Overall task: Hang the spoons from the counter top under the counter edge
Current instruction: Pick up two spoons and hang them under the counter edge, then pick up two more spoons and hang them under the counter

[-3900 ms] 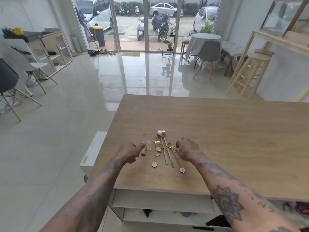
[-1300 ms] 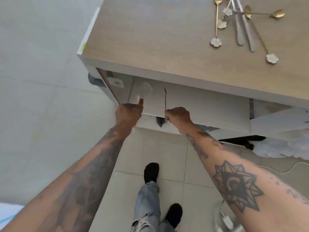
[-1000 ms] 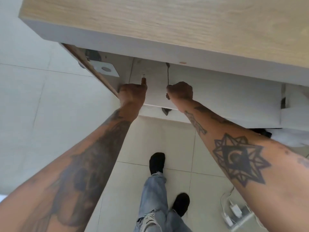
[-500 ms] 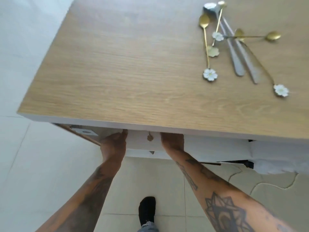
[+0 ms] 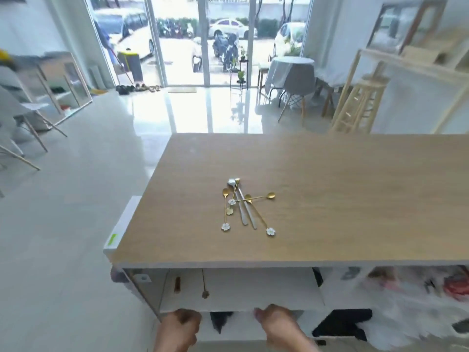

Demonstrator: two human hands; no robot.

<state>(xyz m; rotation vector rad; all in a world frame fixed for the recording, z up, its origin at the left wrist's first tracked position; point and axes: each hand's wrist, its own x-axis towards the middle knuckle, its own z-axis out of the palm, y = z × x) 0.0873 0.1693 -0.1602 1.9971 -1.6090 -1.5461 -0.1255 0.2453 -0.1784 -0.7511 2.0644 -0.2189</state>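
Two hands (image 5: 177, 329) (image 5: 278, 326) low before bench (image 5: 330, 186) near edge, fingers loosely curled, empty, spoons (image 5: 243, 207) well apart on top, one spoon (image 5: 203, 284) hanging under edge.

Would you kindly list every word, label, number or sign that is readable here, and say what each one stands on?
No text can be read anywhere in this view.
Small green sticker on the white side panel beside the wooden counter top: no legible letters.
Parked cars outside the glass doors: plates too blurred to read.
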